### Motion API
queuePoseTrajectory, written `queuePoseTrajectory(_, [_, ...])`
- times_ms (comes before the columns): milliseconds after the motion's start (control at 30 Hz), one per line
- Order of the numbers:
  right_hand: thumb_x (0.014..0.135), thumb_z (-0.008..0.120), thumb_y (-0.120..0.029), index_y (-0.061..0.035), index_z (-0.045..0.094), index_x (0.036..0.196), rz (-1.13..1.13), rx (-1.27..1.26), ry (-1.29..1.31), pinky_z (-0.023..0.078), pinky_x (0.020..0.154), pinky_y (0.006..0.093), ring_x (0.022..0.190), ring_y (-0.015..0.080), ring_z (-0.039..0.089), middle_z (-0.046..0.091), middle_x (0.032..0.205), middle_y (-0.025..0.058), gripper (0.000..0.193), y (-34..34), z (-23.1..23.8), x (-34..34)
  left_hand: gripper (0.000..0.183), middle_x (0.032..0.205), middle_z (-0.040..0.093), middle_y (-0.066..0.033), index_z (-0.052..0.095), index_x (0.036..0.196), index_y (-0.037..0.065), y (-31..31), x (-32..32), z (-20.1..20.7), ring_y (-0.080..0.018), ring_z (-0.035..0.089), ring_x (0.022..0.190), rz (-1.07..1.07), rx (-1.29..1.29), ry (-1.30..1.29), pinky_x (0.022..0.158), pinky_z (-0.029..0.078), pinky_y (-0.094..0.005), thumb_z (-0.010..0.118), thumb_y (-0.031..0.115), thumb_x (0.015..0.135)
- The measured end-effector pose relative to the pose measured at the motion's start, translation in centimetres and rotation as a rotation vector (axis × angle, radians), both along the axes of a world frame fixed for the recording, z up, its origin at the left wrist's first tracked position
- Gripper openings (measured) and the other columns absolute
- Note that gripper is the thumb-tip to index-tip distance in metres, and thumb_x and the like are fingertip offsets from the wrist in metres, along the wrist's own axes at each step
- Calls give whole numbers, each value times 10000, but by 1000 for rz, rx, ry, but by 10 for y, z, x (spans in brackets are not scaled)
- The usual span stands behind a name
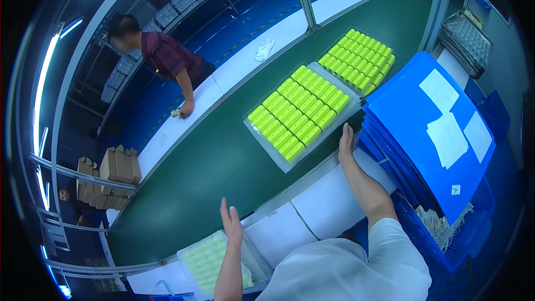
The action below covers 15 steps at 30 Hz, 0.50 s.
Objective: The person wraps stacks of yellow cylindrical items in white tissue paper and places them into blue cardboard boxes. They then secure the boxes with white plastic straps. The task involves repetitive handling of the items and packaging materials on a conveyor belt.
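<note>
My left hand [232, 224] hovers over the near edge of the green work surface, fingers stretched out and nothing in it. Below it, partly behind my forearm, lies a tray of pale green blocks [205, 261] under a whitish cover. My right hand [346, 142] is also open and holds nothing. It is just off the near right side of a clear plastic tray [325, 138] filled with rows of bright yellow-green blocks [298, 112]. Whether its fingers touch that tray I cannot tell. A second tray of similar blocks [356, 58] sits beyond, up against the first.
Right of my right forearm, blue plastic sheets [407, 106] with white papers [447, 139] are stacked over a blue crate [473, 234]. Across the green surface [184, 189] a person [173, 58] stands by a white ledge holding a white glove [264, 50]. Cardboard boxes [120, 167] stand far left.
</note>
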State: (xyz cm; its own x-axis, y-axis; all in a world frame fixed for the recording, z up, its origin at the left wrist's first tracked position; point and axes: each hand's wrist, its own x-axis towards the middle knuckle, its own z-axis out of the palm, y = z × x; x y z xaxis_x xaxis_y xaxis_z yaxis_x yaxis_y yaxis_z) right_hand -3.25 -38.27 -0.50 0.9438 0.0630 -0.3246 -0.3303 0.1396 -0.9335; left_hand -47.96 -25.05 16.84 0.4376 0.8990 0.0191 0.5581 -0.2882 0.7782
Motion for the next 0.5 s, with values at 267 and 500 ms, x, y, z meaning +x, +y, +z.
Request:
queuePoseTrajectory(267, [1015,426,-549,40,622,1259,-232,278,101,464,932,365,1072,263,615,663,1188,167,667,40,-9,96,942,1618,226,-244,173,1570,-23,23,114,-81,-359,216,1508,174,-837,-233,1222,152,-482,254,717,991])
queuePoseTrajectory(500, [1047,399,-402,68,640,1189,86,-94,-153,466,901,385,1036,286,649,701,1109,189,547,12,-51,81,833,1573,359,-143,284,1552,60,59,203,-118,-319,356,1435,122,-1010,-525,1174,289,-460,246,690,1009])
